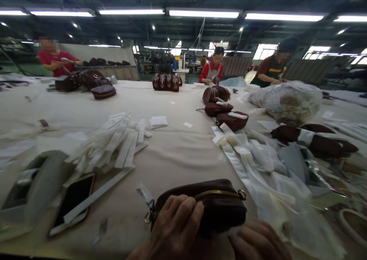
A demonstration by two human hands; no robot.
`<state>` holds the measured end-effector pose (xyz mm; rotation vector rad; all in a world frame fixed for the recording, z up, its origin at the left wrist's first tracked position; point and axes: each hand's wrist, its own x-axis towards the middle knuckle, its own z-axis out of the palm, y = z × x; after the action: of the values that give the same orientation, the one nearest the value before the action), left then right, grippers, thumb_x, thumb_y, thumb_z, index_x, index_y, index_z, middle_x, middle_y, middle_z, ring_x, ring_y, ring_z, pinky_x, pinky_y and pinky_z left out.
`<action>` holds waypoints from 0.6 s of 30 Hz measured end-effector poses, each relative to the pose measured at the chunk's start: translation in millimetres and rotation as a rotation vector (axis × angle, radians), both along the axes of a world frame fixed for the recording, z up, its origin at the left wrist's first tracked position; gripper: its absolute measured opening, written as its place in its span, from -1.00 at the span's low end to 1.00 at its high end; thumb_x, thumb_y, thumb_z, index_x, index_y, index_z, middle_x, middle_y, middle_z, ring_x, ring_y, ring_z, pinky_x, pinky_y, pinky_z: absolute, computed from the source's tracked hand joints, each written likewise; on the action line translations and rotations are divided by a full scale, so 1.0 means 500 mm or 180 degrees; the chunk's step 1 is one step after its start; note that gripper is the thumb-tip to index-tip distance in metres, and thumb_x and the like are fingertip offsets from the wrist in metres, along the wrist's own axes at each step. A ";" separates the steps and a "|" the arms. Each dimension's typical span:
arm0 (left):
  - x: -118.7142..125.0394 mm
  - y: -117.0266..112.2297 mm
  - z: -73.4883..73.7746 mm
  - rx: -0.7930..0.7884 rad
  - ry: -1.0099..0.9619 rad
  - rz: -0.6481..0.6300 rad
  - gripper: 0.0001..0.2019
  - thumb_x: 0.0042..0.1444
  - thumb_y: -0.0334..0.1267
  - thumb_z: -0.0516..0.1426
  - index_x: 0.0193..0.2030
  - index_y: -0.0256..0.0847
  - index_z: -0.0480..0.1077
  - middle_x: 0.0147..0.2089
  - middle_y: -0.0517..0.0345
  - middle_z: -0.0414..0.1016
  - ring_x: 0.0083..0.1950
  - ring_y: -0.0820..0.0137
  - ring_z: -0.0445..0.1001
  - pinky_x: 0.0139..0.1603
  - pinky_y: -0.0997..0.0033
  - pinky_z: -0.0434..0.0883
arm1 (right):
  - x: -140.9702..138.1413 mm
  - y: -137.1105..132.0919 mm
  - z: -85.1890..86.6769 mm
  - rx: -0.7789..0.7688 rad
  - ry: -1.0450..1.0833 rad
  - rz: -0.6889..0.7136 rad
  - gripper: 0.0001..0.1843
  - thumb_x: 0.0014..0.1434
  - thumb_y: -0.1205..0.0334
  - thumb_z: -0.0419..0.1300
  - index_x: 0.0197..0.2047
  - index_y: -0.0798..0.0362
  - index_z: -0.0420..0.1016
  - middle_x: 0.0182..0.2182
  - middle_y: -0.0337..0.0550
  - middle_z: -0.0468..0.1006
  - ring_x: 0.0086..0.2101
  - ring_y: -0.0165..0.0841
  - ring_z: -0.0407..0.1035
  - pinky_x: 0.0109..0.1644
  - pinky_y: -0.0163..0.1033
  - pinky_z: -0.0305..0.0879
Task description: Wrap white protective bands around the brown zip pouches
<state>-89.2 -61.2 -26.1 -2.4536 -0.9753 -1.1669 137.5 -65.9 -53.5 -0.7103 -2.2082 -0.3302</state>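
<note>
Head view showed us a dark brown pouch (209,208) at the lower centre of the frame, lying on the pale table (177,153) with its long axis running left to right and its brass zip (215,194) along the top edge. Our left hand (174,229) sat over the pouch's left half, fingers curled down across the top in a closed grip. Our right hand (258,241) lay at lower right, just below the pouch's right end, knuckles up; we could not tell whether its fingers had hold of the leather. The left hand was nearer to the white tag (145,195) at the pouch's left end. A phone (73,202) lay well apart at lower left.
</note>
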 end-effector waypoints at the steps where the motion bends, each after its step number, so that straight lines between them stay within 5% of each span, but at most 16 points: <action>1: 0.003 -0.005 0.001 0.0005 -0.0013 0.0022 -0.76 0.16 -0.31 0.07 -0.09 -0.43 0.36 -0.26 -0.07 0.42 -0.18 0.30 0.39 -0.19 0.34 0.41 | -0.003 0.006 0.022 0.0088 0.0045 -0.0091 -0.84 0.18 0.42 0.11 -0.18 0.08 0.45 -0.34 -0.14 0.55 -0.21 -0.35 0.43 -0.07 -0.24 0.35; 5: 0.011 -0.014 -0.003 -0.0010 0.0058 0.0205 -0.74 0.20 -0.23 0.00 -0.11 -0.40 0.35 -0.29 -0.03 0.40 -0.26 0.31 0.36 -0.26 0.33 0.37 | -0.040 0.038 0.064 -0.0268 0.0047 -0.0122 -0.78 0.21 0.33 0.08 -0.08 0.13 0.41 -0.27 -0.06 0.54 -0.21 -0.31 0.41 -0.12 -0.20 0.34; 11: -0.003 -0.028 -0.019 -0.0291 0.0240 0.0550 -0.87 0.18 -0.40 0.00 -0.20 -0.33 0.35 -0.36 0.06 0.37 -0.33 0.34 0.32 -0.29 0.32 0.25 | -0.057 0.051 0.053 -0.0952 -0.0164 0.0010 -0.91 0.19 0.29 0.09 -0.24 0.05 0.41 -0.41 -0.15 0.49 -0.40 -0.34 0.36 -0.29 -0.23 0.29; 16: -0.008 -0.032 -0.022 -0.0433 0.0039 0.0814 -0.92 0.21 -0.33 0.06 -0.27 -0.25 0.34 -0.39 0.14 0.33 -0.33 0.36 0.29 -0.28 0.34 0.21 | -0.042 0.055 0.047 -0.0903 -0.0134 -0.0045 -0.86 0.24 0.19 0.06 -0.20 0.04 0.37 -0.40 -0.15 0.50 -0.40 -0.34 0.40 -0.33 -0.26 0.31; 18: -0.009 -0.028 -0.026 -0.0571 -0.0118 0.1026 -0.85 0.22 -0.23 0.05 -0.34 -0.21 0.34 -0.25 0.05 0.36 -0.18 0.28 0.32 -0.18 0.28 0.26 | -0.036 0.060 0.043 -0.0952 -0.0056 -0.0201 -0.78 0.25 0.10 0.06 -0.13 0.05 0.34 -0.38 -0.13 0.52 -0.40 -0.33 0.43 -0.35 -0.27 0.34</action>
<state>-93.7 -75.1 -39.1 -2.2919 -1.4787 -1.0574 119.3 -35.9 -31.8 -0.9416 -2.2801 -0.0358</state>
